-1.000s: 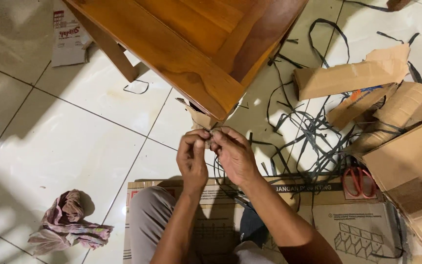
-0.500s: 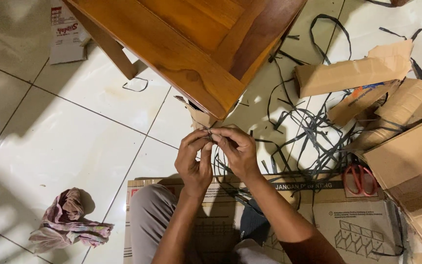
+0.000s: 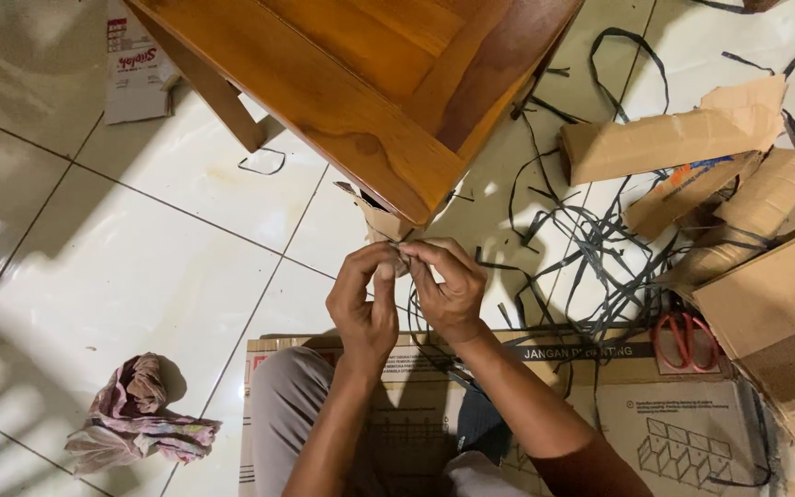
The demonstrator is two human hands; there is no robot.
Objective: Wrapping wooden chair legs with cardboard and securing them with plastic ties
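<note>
A: What does the figure show at the corner of the wooden table (image 3: 361, 83)?

B: Just below that corner, the left hand (image 3: 362, 302) and the right hand (image 3: 448, 290) meet, fingertips pinched shut together on the cardboard wrap (image 3: 381, 221) that clings to the table's leg. The wrap's upper edge sits under the corner; its lower end disappears between the fingers.

A: How is such a pinch best worked?

B: Judging from the pose, one hand should anchor the cardboard close to the leg while the other draws the loose edge away from the table, in short pulls, so the piece tears along a line, not in crumbs.

A: What lies around?

B: To the right of the table, a tangle of black strapping (image 3: 591, 248) spreads over the tiles, with cardboard scraps (image 3: 674, 138) beyond it and red-handled scissors (image 3: 685, 340) nearer the person. Left of the table and nearer the person, well apart, lies a crumpled cloth (image 3: 135, 419). The person sits on flattened cardboard (image 3: 692, 414).
</note>
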